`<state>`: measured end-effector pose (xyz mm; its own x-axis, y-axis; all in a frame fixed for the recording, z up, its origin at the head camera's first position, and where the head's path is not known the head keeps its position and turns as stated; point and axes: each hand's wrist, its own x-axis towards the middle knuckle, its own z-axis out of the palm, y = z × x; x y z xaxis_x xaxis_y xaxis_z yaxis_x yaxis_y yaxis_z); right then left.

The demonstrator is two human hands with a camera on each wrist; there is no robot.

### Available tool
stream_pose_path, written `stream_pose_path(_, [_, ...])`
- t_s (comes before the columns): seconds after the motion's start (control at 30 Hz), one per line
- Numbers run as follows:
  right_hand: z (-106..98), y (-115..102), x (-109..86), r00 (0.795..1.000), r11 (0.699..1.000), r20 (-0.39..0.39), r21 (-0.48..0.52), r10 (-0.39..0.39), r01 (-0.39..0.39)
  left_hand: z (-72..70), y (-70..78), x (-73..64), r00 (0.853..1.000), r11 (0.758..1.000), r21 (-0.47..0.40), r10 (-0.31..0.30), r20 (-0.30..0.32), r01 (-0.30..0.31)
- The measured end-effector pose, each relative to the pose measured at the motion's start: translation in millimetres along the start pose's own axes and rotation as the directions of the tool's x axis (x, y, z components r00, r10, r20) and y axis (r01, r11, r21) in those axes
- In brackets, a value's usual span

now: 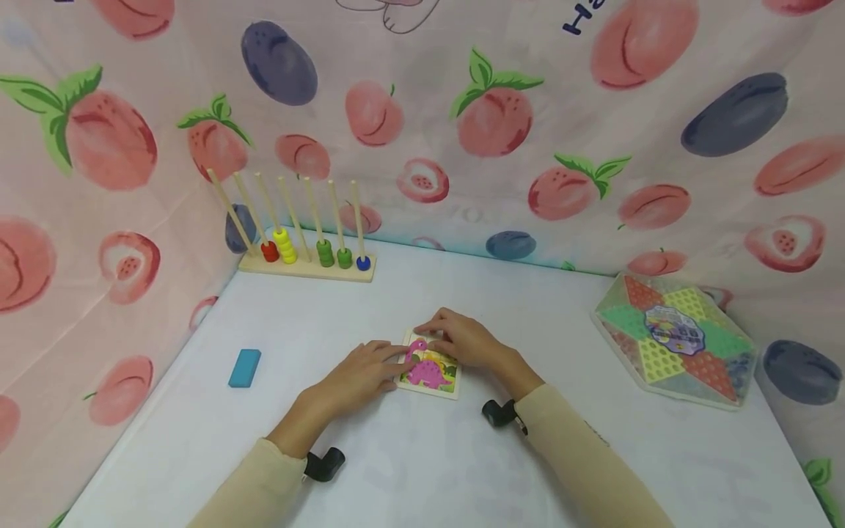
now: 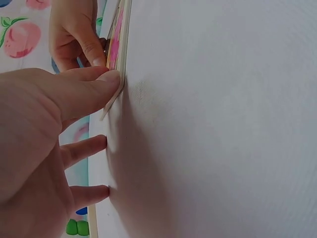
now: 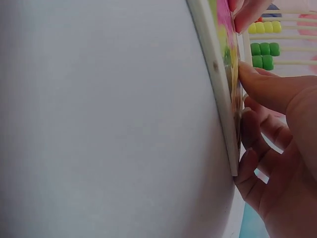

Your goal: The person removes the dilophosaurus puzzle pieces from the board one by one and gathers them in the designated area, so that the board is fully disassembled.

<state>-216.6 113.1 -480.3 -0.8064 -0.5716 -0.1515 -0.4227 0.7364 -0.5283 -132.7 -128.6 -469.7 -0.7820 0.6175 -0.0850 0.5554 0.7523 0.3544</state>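
A dinosaur jigsaw puzzle (image 1: 429, 375) in a pale wooden tray lies on the white table, with a pink dinosaur on it. My left hand (image 1: 363, 369) holds its left side: in the left wrist view the thumb (image 2: 106, 84) sits at the tray's edge with the index finger beside it. Two other fingers spread down to the table. From the upper right, my right hand (image 1: 467, 339) grips the puzzle, thumb on the picture and bent fingers (image 3: 252, 129) along the far edge. Whether a loose piece lies under those fingers is hidden.
A wooden bead abacus (image 1: 306, 270) stands at the back left, its rods upright. Left of the hands lies a blue block (image 1: 245, 368). On the right is a star-patterned board game box (image 1: 676, 337). Fruit-printed cloth (image 1: 462, 198) walls the table's back and sides.
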Motion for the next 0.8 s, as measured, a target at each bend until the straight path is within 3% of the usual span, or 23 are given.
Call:
stream_pose_path(0.37, [-5.4, -7.1, 6.3, 0.999, 0.997, 0.046, -0.066, -0.026, 0.029, 0.3, 3.9, -0.7, 0.999, 0.996, 0.082, 0.024, -0.031, -0.021])
stream_pose_path(0.8, [-15.1, -6.4, 17.8, 0.987, 0.998, 0.152, -0.026, -0.051, 0.056, 0.6, 5.3, -1.6, 1.000, 0.997, 0.078, 0.015, -0.025, -0.013])
